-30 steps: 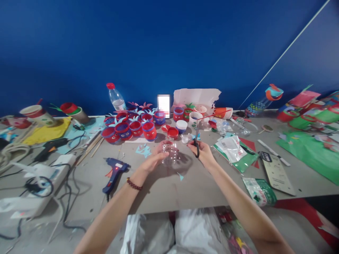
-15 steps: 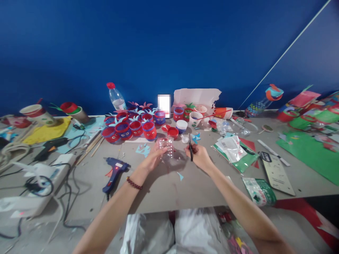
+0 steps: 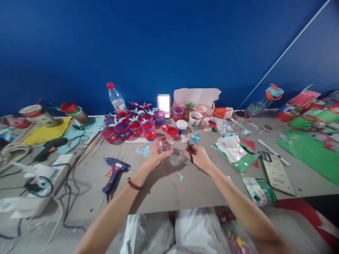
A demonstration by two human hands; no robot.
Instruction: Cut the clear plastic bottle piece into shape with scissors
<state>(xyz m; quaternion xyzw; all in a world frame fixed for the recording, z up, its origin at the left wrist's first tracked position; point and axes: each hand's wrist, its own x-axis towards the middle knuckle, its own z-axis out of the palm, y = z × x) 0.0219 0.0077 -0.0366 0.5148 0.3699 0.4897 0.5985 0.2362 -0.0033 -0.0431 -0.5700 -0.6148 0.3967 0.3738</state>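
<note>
My left hand is closed around a clear plastic bottle piece, thumb on its near side and fingers behind it. The piece is see-through, so its exact outline is hard to make out. In my right hand is a pair of dark scissors, pointing up and away from me. The scissors are to the right of the plastic piece and apart from it. A pale blue paper scrap lies on the table just below my hands.
Beyond my hands stand several red and blue decorated cups. A blue glue gun with a lit red light lies left, near a white power strip and cables. To the right are plastic packets, a phone and green sheets.
The plastic piece has turned in my left hand, and my left thumb has moved right across it. The scissors have tilted, their tips leaning more to the left.
</note>
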